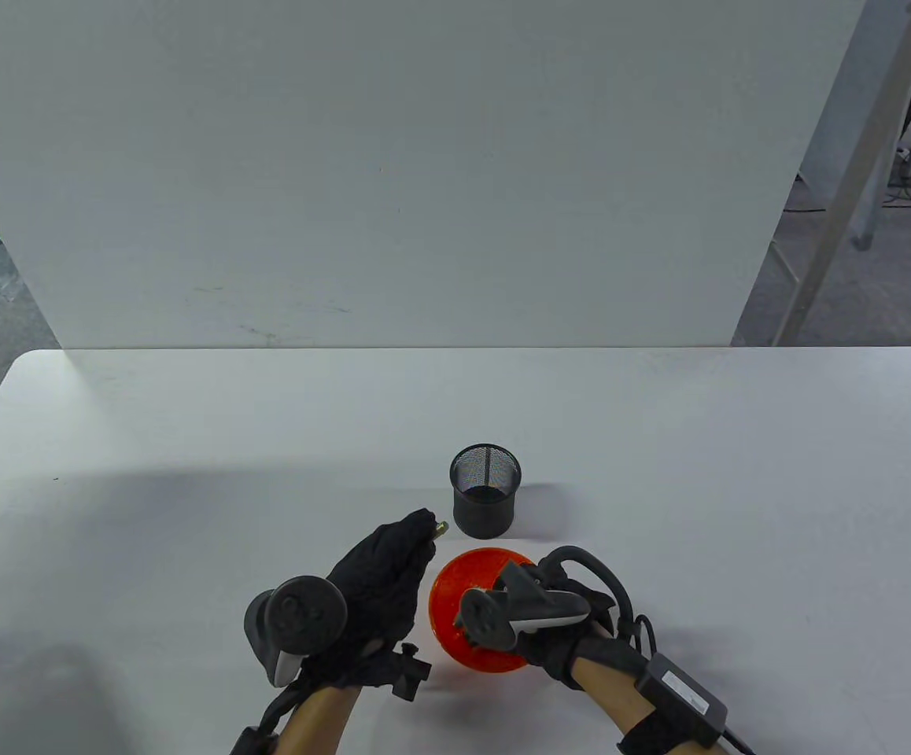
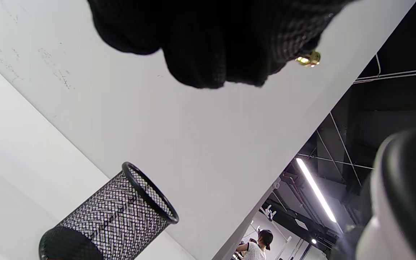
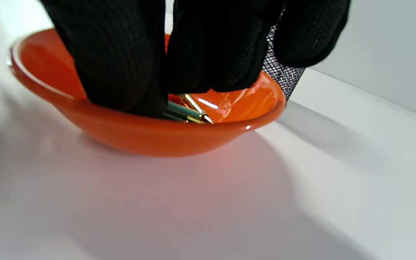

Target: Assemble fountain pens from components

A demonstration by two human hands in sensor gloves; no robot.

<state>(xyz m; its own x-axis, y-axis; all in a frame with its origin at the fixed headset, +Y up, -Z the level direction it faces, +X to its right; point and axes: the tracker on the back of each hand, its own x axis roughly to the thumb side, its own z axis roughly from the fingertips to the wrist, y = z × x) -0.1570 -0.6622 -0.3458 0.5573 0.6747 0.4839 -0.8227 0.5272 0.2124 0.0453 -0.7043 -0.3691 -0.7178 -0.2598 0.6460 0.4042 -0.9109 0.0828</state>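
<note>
Table view: the left hand (image 1: 381,586) pinches a small gold pen part (image 1: 440,528) just left of the black mesh cup (image 1: 485,489); the right hand (image 1: 550,621) reaches into the orange bowl (image 1: 455,586) near the table's (image 1: 188,472) front edge.

Left wrist view: fingers (image 2: 211,54) curled; only the gold tip (image 2: 308,59) shows, so it could slip out.

Right wrist view: fingertips (image 3: 121,72) pressed down among green and gold pen pieces (image 3: 188,112); whether they grip one, I cannot tell. Pressing may tip the shallow bowl.

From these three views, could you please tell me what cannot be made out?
- Pen part in the left hand: only a gold tip shows; glove hides the rest.
- Pen parts in the orange bowl: right hand covers most, so no count or grip.
- Mesh pen cup: inside too dark in the table view.
</note>
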